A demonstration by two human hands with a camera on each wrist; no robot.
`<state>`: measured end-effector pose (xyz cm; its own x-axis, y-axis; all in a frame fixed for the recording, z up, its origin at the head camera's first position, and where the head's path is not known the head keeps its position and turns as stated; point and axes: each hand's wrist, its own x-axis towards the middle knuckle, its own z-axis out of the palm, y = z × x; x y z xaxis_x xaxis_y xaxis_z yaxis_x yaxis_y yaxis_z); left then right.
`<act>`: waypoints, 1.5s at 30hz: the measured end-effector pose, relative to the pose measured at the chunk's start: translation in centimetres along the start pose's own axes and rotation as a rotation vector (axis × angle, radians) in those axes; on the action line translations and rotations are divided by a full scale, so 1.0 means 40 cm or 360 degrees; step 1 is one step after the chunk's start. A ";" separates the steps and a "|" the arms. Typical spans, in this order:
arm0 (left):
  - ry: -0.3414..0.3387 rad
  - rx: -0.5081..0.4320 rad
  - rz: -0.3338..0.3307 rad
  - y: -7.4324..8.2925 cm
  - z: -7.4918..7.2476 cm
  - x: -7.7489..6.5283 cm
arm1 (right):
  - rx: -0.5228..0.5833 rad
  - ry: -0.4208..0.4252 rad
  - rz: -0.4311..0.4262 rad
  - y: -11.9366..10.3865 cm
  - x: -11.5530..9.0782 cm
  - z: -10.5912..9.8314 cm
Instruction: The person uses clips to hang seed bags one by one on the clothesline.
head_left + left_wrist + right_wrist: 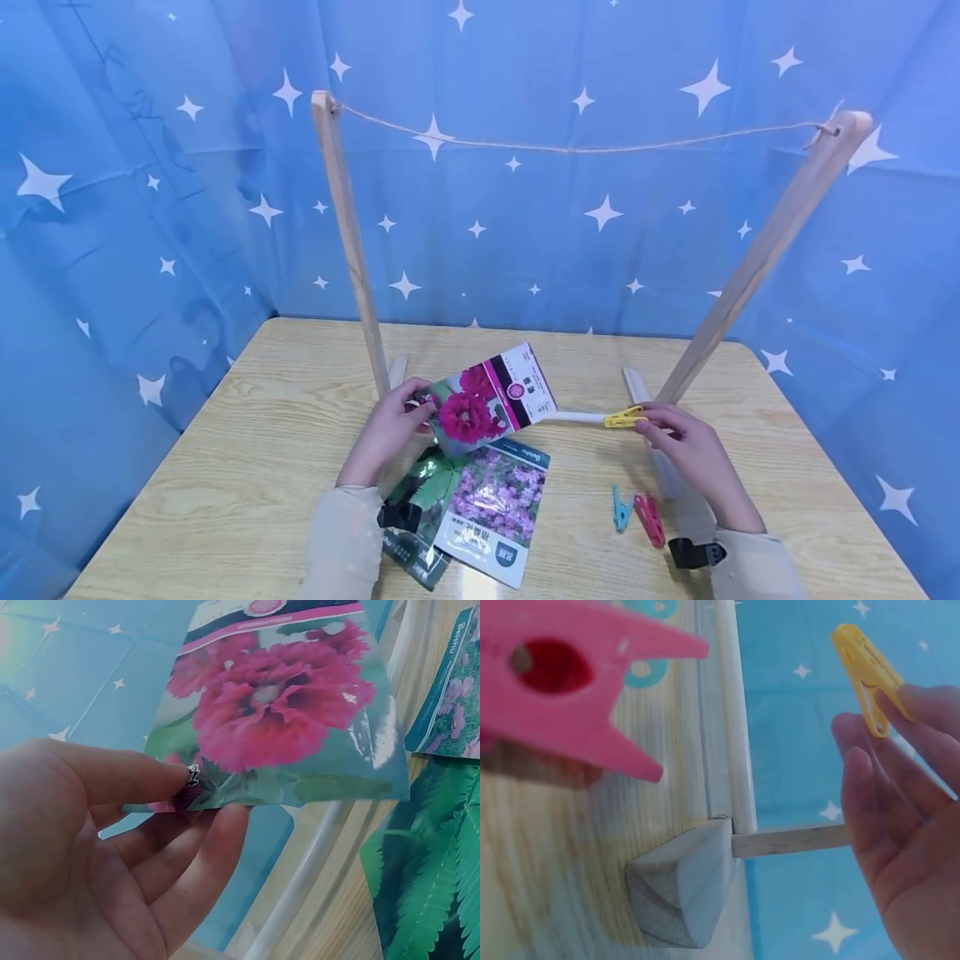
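A seed packet with magenta flowers (468, 410) is pinched at its lower left corner by my left hand (390, 429). In the left wrist view the thumb lies on the front of the flower packet (270, 705), fingers behind it. My right hand (690, 450) pinches a yellow clothespin (624, 417) by its handle end, as the right wrist view also shows for the yellow clothespin (866, 671). Below the left hand lie a packet with purple flowers (495, 500) and a green leaf packet (420, 517), partly overlapped. A blue clothespin (622, 510) and a red clothespin (649, 520) lie near the right hand.
A twine line (570, 150) sags between a left wooden post (348, 225) and a right wooden post (765, 250). A white bar (577, 416) joins their bases low over the wooden table (225, 467). Behind hangs a blue star-patterned curtain (525, 242).
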<state>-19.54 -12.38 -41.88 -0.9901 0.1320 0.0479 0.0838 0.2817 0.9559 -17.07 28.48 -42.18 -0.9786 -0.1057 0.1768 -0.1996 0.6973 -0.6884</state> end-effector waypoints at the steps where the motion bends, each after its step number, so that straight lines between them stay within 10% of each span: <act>1: 0.0011 0.0019 0.0005 0.001 -0.001 -0.001 | -0.0019 0.0008 0.0001 -0.001 0.000 -0.001; 13: 0.0077 0.0205 -0.0057 0.007 -0.008 -0.010 | -0.0156 0.0068 -0.0069 -0.037 0.014 -0.026; 45: 0.0326 -0.0011 -0.0041 0.061 -0.024 -0.012 | -0.0303 0.0311 -0.0341 -0.170 0.061 -0.107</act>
<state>-18.98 -12.67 -39.27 -0.9942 -0.0713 0.0804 0.0578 0.2757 0.9595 -17.88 26.52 -34.08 -0.8838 -0.1390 0.4468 -0.3683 0.7957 -0.4809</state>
